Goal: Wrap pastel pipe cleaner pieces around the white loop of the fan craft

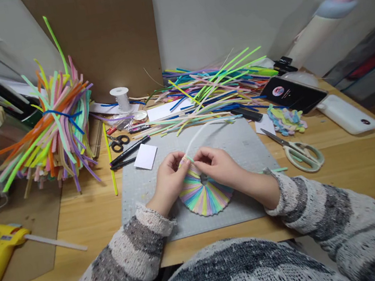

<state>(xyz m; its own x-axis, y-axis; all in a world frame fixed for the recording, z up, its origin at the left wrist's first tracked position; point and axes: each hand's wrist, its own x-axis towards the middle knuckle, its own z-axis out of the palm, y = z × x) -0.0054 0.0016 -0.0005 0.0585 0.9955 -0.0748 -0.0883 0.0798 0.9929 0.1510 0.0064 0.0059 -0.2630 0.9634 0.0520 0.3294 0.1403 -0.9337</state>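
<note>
A round disc of pastel pipe cleaners [207, 200], striped yellow, pink, blue and purple with a small hole in the middle, is held over the grey cutting mat [246, 145]. My left hand [172, 176] pinches the disc's upper left edge. Close beside it, my right hand [215, 164] has its fingertips closed on a pale pipe cleaner [196, 135] at the disc's top. From there the pale strand curves up and to the right. The exact spot where the fingers grip is partly hidden.
Scissors [303, 154] lie right of the mat, near a phone [293, 94] and pastel scraps [286, 119]. Loose pipe cleaners [214, 83] cover the back. At left are a tied pipe-cleaner bundle [61, 118], black markers [130, 152] and a yellow glue gun [2, 248].
</note>
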